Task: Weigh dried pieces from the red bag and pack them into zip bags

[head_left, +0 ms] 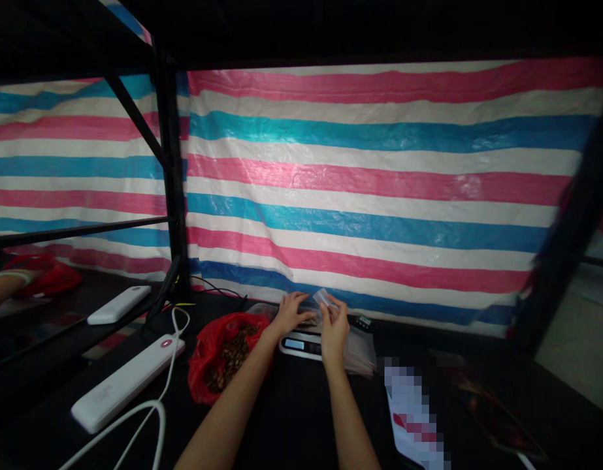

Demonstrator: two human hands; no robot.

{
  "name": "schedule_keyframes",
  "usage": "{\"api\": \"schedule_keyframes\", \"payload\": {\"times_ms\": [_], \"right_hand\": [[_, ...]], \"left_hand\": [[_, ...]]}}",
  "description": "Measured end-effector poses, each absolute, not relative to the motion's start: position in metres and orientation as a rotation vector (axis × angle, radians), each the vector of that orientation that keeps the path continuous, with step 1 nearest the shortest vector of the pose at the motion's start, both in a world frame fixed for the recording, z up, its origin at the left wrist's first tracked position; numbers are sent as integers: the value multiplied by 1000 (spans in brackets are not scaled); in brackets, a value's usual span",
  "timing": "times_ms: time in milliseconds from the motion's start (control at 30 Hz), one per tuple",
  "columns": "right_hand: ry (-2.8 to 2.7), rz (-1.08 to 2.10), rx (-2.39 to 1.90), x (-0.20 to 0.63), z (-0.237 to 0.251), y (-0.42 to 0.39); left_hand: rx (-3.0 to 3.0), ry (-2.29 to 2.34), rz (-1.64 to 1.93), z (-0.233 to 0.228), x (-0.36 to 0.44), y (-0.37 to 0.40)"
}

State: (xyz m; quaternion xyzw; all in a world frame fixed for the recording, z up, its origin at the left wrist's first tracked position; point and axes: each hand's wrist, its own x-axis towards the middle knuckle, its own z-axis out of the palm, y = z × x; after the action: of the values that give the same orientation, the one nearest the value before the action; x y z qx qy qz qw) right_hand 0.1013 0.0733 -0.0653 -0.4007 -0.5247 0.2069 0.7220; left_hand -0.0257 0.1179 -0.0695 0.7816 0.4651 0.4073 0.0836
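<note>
My right hand (334,323) is closed on a small clear plastic bag (323,297), pinching it between thumb and fingers above a small white digital scale (301,346). Beside it, my left hand (290,314) reaches over the back of the scale with its fingers apart; its fingertips are close to the bag, and I cannot tell whether they touch it. The scale has a lit display, and its far part is partly hidden by the hands. Left of my left forearm is an open red plastic bag (198,365) full of small brown pieces.
A stack of clear bags (360,352) lies right of the scale. A phone (413,418) and a dark device (502,418) are further right. At left sit a white power bank (125,385) with a cable (159,418) and another white bar (119,305). Another person's arm (4,290) shows far left.
</note>
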Motion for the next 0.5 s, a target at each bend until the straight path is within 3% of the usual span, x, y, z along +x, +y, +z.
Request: {"api": "schedule_keyframes", "payload": {"times_ms": [133, 267, 500], "right_hand": [[-1152, 567, -891, 93, -70, 76], [-1386, 537, -902, 69, -69, 65], [-2208, 383, -702, 19, -59, 13]], "left_hand": [[2408, 1473, 1239, -45, -68, 88], [2331, 1528, 1010, -29, -136, 61], [2006, 1448, 777, -60, -205, 38]]}}
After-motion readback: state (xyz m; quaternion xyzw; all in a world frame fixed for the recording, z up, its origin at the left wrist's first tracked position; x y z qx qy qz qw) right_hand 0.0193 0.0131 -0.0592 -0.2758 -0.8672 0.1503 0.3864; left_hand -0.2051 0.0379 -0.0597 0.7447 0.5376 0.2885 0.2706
